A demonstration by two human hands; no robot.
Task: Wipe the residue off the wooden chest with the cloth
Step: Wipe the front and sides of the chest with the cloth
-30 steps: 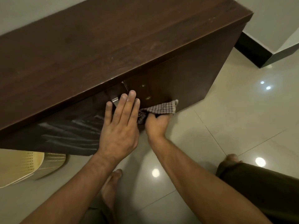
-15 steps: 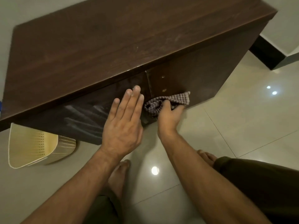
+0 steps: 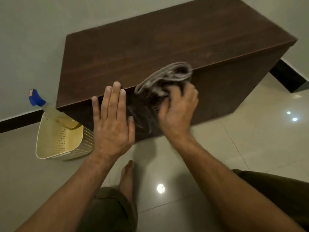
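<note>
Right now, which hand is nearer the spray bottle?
Left. The left hand lies flat against the chest front, closer to the spray bottle; the right hand grips the cloth farther right.

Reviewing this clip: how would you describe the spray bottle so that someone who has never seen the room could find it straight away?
Start at the dark wooden chest standing against the wall. On the floor at its left end sits a cream basket with perforated sides, and the spray bottle leans inside it. The bottle has a pale see-through body, and its bright blue trigger head is the only blue thing in view.
</note>
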